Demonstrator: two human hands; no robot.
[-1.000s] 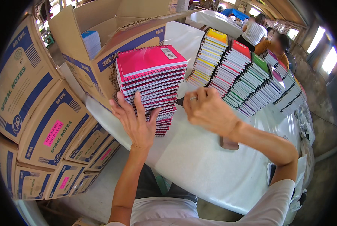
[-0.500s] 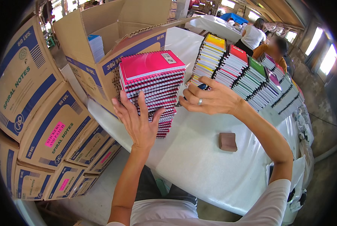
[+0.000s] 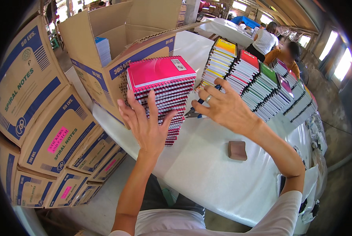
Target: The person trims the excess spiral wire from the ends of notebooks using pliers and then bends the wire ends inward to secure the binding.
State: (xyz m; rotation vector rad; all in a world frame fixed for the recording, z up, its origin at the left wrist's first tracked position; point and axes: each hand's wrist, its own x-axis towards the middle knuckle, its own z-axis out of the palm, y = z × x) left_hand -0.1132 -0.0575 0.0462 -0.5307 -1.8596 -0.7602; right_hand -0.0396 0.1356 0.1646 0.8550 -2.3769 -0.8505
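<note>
At the far left, closed brown cartons (image 3: 56,145) stand piled high, blue bands across them and pink labels on some. Next to them is an open carton (image 3: 87,80), its flaps raised, with blue-topped notebooks (image 3: 103,52) inside. The left hand (image 3: 144,124) is open, fingers spread, laid against the wire-bound side of a tall pile of pink spiral notebooks (image 3: 158,72), which stands on the white table (image 3: 207,173) right in front of the open carton. Just right of that pile, a hand tool (image 3: 192,113) with a grey metal head and blue on its handle points toward the lower notebooks; I can't tell whether it touches them. The right hand (image 3: 228,108) grips it loosely, fingers bent. Beyond are stacks of yellow (image 3: 217,61), red (image 3: 243,72) and green notebooks (image 3: 264,86). Nearer lies a brown block (image 3: 237,151). Farther back, someone in an orange top (image 3: 273,56) sits behind the stacks.
</note>
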